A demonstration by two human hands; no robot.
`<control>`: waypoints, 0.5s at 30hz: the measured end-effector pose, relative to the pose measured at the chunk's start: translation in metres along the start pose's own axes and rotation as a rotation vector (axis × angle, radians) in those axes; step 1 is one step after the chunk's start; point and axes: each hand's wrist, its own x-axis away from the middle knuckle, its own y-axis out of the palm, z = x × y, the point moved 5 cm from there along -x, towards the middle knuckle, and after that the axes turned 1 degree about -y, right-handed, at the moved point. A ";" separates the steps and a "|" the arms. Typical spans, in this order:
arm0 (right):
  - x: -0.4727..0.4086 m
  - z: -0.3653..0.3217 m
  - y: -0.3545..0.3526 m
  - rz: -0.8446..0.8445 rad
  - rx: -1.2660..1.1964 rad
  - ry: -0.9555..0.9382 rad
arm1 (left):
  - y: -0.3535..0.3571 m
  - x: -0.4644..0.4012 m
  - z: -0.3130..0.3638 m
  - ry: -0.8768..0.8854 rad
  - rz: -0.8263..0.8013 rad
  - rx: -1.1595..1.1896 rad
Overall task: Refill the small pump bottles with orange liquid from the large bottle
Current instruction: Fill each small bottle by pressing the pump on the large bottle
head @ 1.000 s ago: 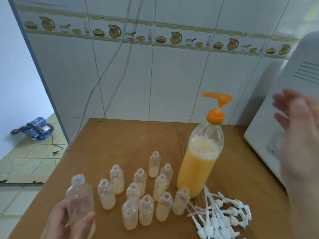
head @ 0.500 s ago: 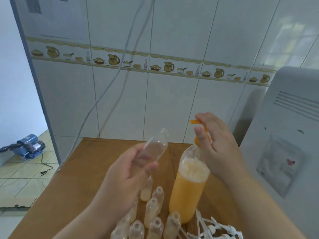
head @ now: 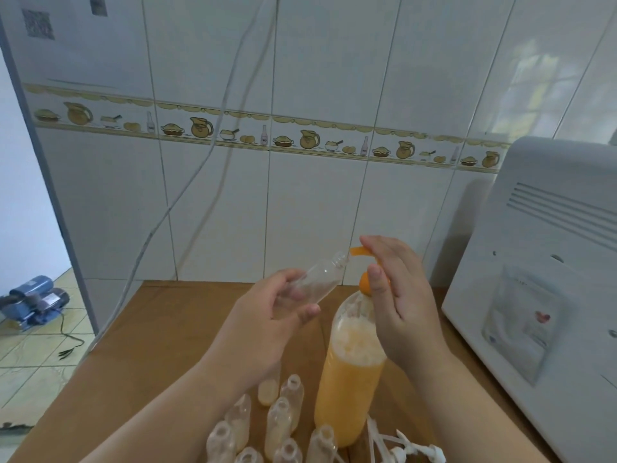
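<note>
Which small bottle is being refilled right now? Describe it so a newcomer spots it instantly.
Start at the large bottle of orange liquid on the wooden table. Up by its orange pump spout, the left hand holds one small clear bottle. It alone is lifted and tilted; the others stand on the table.

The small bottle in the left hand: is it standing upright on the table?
No: the left hand holds the small bottle tilted, mouth at the orange spout.
</note>
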 end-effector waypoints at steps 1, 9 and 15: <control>0.000 0.000 0.001 0.002 -0.004 0.001 | -0.001 0.000 0.000 0.002 0.004 -0.006; -0.001 -0.006 0.002 -0.028 -0.002 -0.016 | -0.004 -0.011 0.021 0.135 0.045 -0.125; -0.005 0.006 -0.017 -0.069 0.085 -0.028 | -0.008 -0.014 0.038 0.315 0.040 -0.369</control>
